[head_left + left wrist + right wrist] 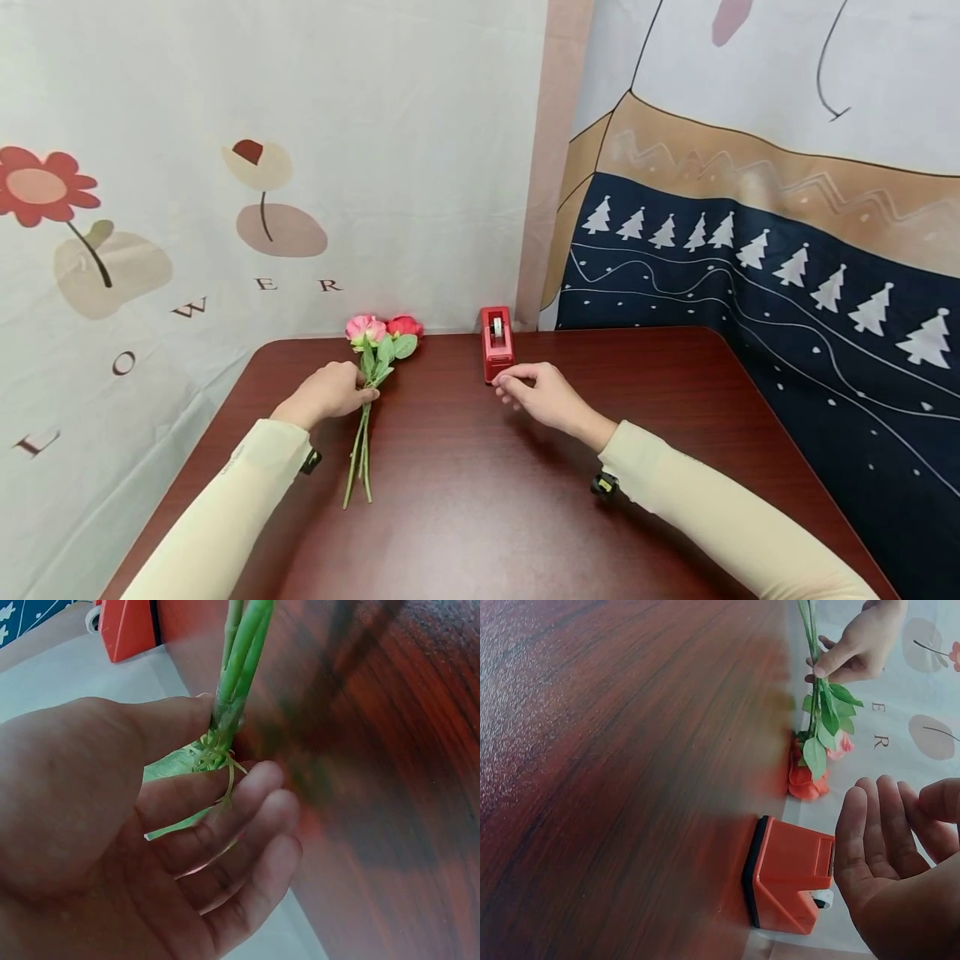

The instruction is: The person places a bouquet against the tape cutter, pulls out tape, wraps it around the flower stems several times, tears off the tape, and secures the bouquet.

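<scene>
Two artificial flowers, a pink one (365,328) and a red one (405,326), lie together at the far side of the table, blooms toward the wall. My left hand (333,390) pinches their green stems (244,664) between thumb and fingers, just below the leaves (829,712). A shiny patch shows on the stems by the thumb. Over the front end of a red tape dispenser (497,346) is my right hand (543,396). Its thumb and index finger come together while the other fingers extend. Whether a clear strip lies between them is too faint to see.
The dark red wooden table (450,517) reaches back to a printed cloth backdrop (420,167). On the right hangs a dark blue cloth (675,283) with white trees. A white tape roll (822,899) sits in the dispenser.
</scene>
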`<state>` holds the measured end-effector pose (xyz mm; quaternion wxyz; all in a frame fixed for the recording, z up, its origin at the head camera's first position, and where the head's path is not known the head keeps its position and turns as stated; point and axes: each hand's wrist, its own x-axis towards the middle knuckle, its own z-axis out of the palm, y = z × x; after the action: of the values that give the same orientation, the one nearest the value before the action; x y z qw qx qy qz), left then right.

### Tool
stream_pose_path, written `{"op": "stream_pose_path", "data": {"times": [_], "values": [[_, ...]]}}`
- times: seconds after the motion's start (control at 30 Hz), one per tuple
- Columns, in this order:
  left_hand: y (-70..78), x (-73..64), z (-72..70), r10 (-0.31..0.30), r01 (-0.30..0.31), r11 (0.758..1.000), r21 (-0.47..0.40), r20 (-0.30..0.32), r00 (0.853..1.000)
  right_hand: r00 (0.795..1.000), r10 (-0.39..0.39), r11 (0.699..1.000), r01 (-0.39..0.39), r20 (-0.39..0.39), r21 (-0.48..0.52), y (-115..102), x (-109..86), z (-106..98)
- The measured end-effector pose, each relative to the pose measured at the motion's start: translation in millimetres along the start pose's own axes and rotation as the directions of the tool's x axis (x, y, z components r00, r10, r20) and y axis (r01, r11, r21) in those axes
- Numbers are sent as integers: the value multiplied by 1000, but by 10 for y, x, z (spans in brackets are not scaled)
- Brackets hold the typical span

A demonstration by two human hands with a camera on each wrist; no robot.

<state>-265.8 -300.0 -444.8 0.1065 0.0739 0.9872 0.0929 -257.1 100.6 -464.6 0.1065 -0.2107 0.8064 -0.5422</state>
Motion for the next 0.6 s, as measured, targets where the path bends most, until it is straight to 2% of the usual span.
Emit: {"op": "stream_pose_path", "data": {"times": [0.23, 0.37, 0.5, 0.6], "values": [[-48, -3, -62, -29, 30, 999, 43, -29, 999, 1000, 6, 1000, -6, -12, 20, -13, -8, -25], [-26, -52, -115, -54, 57, 996, 75, -42, 998, 1000, 1, 1000, -1, -13, 19, -10, -7, -39], [103, -120, -206, -63, 80, 990, 112, -143, 988, 999, -23, 1000, 23, -35, 7, -62, -15, -99], [280, -185, -319, -42, 78, 989, 126, -267, 963, 997, -31, 1000, 31, -65, -4, -190, -27, -199]]}}
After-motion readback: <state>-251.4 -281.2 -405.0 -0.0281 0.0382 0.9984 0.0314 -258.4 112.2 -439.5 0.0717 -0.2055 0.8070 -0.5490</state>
